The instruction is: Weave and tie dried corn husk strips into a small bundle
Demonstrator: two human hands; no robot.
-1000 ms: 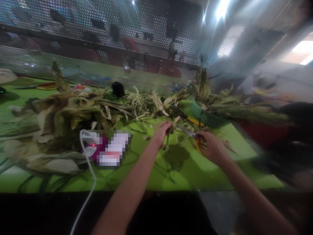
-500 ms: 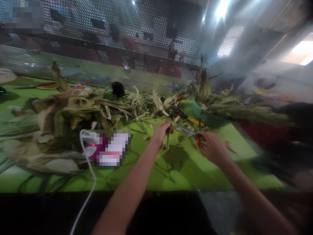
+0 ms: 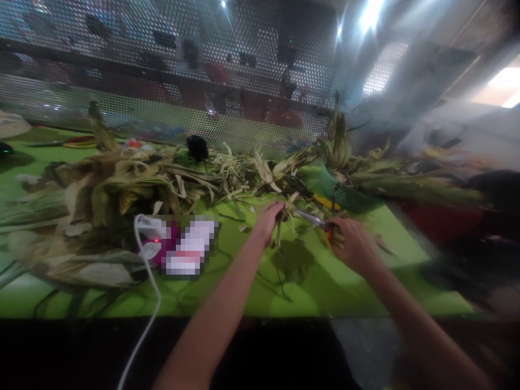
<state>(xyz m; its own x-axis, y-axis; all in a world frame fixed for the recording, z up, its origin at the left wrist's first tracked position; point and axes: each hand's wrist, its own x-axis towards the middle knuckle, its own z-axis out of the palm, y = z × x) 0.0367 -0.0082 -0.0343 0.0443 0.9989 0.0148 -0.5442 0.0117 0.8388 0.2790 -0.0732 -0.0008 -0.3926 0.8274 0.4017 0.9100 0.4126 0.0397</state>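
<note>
Closed around a small bundle of dried husk strips [image 3: 280,230], my left hand [image 3: 268,219] is raised a little over the green table. The strips hang down below its fingers, and their shadow falls on the tabletop. My right hand [image 3: 351,241] grips scissors [image 3: 311,218] by their orange handles. The metal blades point left and reach to the bundle beside my left fingertips. Whether the blades touch a strip is too blurred to tell.
Dried corn husks [image 3: 117,179] lie heaped on the left, with more along the back. A phone [image 3: 190,249] and a white cable [image 3: 152,287] with a charger are left of my arm. A green perforated basket [image 3: 343,192] sits at the right, before a perforated metal screen [image 3: 252,103].
Both hands, the bundle and the scissors keep almost the same position. The whole view has shifted very slightly.
</note>
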